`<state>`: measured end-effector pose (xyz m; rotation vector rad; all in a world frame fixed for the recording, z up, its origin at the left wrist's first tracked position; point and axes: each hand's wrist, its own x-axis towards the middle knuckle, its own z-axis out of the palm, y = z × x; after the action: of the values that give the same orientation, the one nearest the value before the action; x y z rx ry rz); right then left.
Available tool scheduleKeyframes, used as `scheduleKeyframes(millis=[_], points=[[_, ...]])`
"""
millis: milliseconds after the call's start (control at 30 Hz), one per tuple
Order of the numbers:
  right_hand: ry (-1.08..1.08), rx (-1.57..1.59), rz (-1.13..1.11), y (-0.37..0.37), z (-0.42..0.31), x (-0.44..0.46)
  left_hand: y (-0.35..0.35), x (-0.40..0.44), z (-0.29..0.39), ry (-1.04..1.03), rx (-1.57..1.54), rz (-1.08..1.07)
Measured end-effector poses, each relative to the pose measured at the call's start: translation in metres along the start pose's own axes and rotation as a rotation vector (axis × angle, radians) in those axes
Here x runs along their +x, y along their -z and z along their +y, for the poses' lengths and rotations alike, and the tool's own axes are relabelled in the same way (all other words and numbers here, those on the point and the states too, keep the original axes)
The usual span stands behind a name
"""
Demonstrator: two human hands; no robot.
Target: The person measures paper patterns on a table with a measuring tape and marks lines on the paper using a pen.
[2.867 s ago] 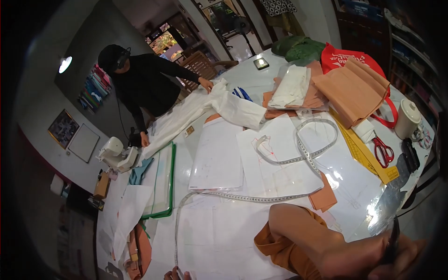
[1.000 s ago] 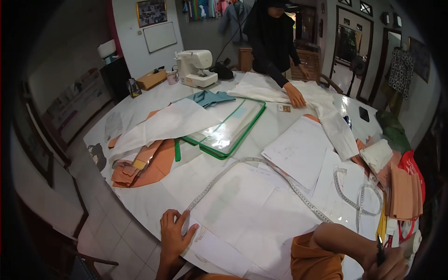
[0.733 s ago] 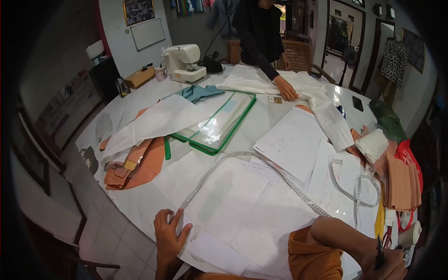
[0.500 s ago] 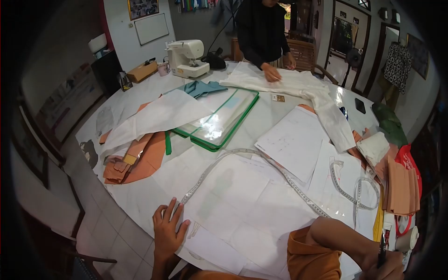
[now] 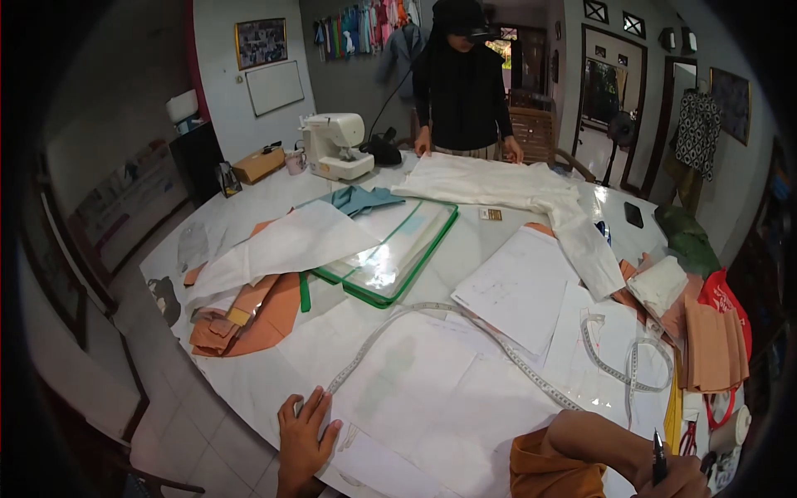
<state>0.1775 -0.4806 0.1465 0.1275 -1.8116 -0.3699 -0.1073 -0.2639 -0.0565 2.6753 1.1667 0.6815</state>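
Note:
My left hand (image 5: 305,436) lies with spread fingers on the paper at the table's near edge, its fingertips at the end of a measuring tape (image 5: 427,306). From there the tape curves up and across white pattern paper (image 5: 415,357) toward my right forearm. My right hand (image 5: 677,475), at the lower right, is closed around a black pen (image 5: 658,456) whose tip points upward. Beyond the tape lie white drawn sheets (image 5: 515,286). Another length of tape (image 5: 650,386) forms a loop on the right.
Across the table a person in black (image 5: 461,91) stands with both hands at a white garment (image 5: 498,181). A green-edged clear folder (image 5: 398,261), a sewing machine (image 5: 336,145), orange cloth (image 5: 270,319), folded brown fabric (image 5: 716,344), a phone (image 5: 634,216) and red scissors (image 5: 688,438) are around.
The view swung from the table's right side to a more frontal one. My left hand came fully into view and stays near the tape's end. The other person straightened up, hands shifting along the garment.

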Motion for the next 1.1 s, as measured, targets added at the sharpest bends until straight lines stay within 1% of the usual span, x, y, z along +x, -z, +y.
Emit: scheduleKeyframes(millis=[33, 133, 233, 333, 367, 533, 633, 900, 1100], points=[[-0.016, 0.024, 0.008, 0.000, -0.001, 0.002, 0.000, 0.000, 0.000, 0.004, -0.001, 0.001], [-0.295, -0.058, -0.050, 0.001, -0.035, 0.004, -0.001, -0.001, 0.000, 0.009, -0.008, 0.003], [-0.433, -0.225, 0.051, -0.012, -0.050, 0.003, -0.002, -0.002, -0.001, 0.010, -0.007, 0.003], [-0.316, -0.003, -0.350, 0.019, -0.032, 0.009, -0.004, -0.002, -0.002, 0.005, 0.002, 0.005], [-0.287, 0.026, -0.348, 0.022, -0.026, 0.010, -0.004, -0.002, -0.003, 0.003, 0.006, 0.005], [-0.287, -0.027, -0.091, 0.005, -0.029, 0.003, -0.004, -0.002, -0.003, 0.010, -0.007, -0.001], [-0.356, -0.083, -0.003, -0.003, -0.045, -0.002, -0.004, -0.002, -0.002, 0.013, -0.008, -0.005], [-0.467, -0.194, 0.119, -0.014, -0.068, -0.006, -0.003, -0.001, -0.003, 0.005, -0.017, -0.016], [-0.504, -0.215, 0.149, -0.013, -0.060, -0.005, -0.004, -0.001, -0.002, 0.018, -0.007, -0.021]])
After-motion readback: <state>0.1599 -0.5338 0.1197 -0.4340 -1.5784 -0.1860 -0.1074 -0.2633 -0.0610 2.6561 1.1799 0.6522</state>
